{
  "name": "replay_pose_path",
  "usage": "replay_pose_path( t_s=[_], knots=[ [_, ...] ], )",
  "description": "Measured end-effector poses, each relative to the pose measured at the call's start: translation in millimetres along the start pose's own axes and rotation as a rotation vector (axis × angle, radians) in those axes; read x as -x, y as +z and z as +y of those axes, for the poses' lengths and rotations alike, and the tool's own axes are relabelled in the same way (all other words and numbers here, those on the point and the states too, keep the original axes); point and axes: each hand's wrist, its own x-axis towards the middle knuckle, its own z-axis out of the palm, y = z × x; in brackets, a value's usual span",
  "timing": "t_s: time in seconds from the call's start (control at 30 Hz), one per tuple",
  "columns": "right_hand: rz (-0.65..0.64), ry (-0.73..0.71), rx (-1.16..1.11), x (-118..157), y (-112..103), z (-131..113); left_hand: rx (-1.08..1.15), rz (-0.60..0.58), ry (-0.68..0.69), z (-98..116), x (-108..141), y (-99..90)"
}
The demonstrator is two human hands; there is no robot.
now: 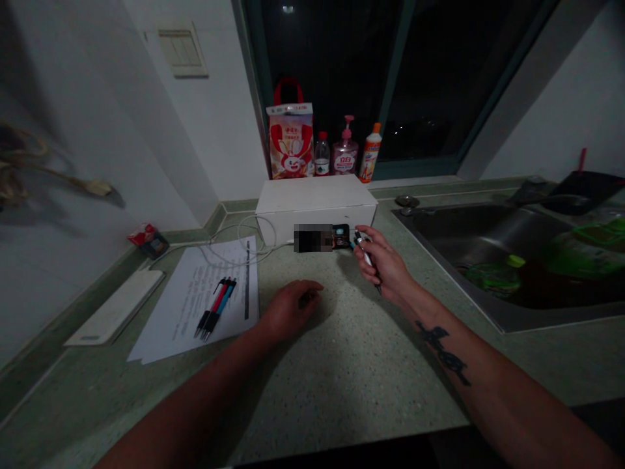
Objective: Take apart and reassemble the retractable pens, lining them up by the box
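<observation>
My right hand (383, 264) is raised above the counter, with its fingers closed around a white and black pen (366, 257). Just left of it a phone (341, 236) with a lit screen leans sideways against a white box (317, 218); part of the screen is blurred. My left hand (293, 305) rests on the countertop, loosely curled with a gap between thumb and fingers, and nothing shows in it. Further left, several pens (217, 307) with black grips lie side by side on printed paper sheets (180, 312).
A white cable (229, 225) loops across the paper to the phone. A white flat slab (117, 309) and a small red packet (148, 241) lie at the left wall. Behind the box stand a red bag (291, 143) and several bottles (345, 153). A steel sink (449, 280) is at right.
</observation>
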Motion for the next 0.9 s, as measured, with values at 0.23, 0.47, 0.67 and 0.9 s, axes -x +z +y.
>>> replay_pose_path(
  t_s=[0.23,0.47,0.67,0.9],
  knots=[
    [-0.042,0.009,0.018,2,1,3,0.008,0.009,-0.007,1,0,1.2],
    [0.033,0.002,-0.018,-2,2,7,-0.011,0.005,-0.001,0,-1,0.6],
    [0.031,0.04,-0.03,-3,0,9,-0.016,-0.006,0.007,3,0,-0.1],
    [-0.107,0.164,-0.13,-5,-9,4,-0.003,-0.022,-0.012,4,0,-0.6]
  ],
)
